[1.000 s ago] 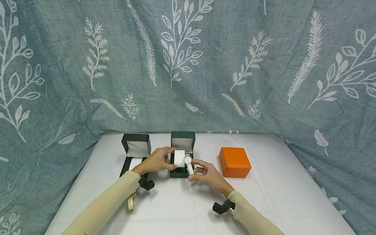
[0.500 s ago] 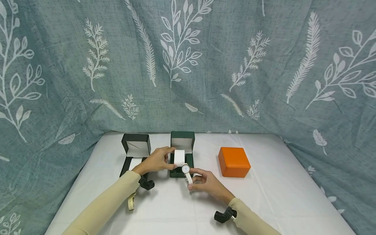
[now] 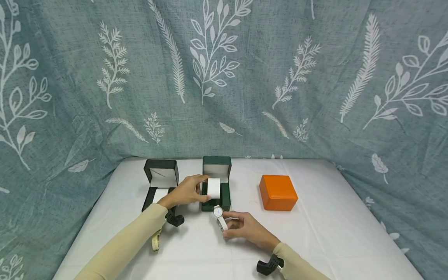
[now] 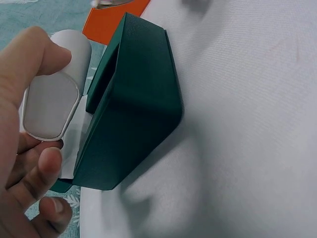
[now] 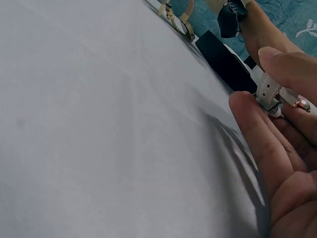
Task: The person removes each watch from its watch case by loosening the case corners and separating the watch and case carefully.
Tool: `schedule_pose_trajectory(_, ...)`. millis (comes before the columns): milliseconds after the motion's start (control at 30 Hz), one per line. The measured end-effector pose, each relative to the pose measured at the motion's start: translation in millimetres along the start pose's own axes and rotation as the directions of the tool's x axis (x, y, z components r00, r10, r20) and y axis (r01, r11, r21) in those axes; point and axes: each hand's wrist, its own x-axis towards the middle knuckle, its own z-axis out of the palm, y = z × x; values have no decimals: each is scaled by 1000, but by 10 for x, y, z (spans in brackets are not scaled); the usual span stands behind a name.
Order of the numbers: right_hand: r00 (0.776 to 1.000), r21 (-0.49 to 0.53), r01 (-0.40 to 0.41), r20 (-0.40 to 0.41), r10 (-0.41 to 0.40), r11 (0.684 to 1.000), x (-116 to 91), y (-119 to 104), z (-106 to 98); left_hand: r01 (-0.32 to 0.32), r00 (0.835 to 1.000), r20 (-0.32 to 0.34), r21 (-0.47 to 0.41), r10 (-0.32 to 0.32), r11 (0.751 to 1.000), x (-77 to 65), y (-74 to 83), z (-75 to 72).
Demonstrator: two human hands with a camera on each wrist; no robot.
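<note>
Left hand [image 3: 187, 189] pinches a white cushion [image 3: 214, 188], partly hiding a black box [image 3: 162, 166]. Right hand [image 3: 246, 228] pinches a watch [image 3: 218, 212]; an orange box [image 3: 279, 193] sits toward the right edge of the surface [image 3: 329, 233].

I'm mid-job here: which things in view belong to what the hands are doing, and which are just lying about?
In the work:
White-strapped watch, held by the right hand
White cushion, pinched by the left hand
Green box, open by the cushion

Apparently just lying about:
Dark box, open
Orange box, shut
Cream watch strap, partly hidden
</note>
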Motion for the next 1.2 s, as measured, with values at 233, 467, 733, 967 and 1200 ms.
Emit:
schedule_pose_trajectory(233,998,7,-55,36,55,998,-34,-7,47,-6,1000,7,-5,6,1000,0,-8,14)
schedule_pose_trajectory(467,991,42,-129,36,128,991,-59,-36,111,2,1000,14,-12,-2,1000,1,-16,25)
schedule_pose_trajectory(733,983,66,-182,1,183,981,-74,-93,184,12,1000,16,-15,-12,1000,3,-21,36)
schedule_pose_trajectory(967,979,65,-201,-13,202,977,-60,-133,219,5,1000,19,-17,-5,1000,-8,-30,25)
schedule_pose_trajectory(1200,976,37,-218,-3,218,975,-60,-132,224,6,1000,20,-19,-6,1000,-16,-37,19)
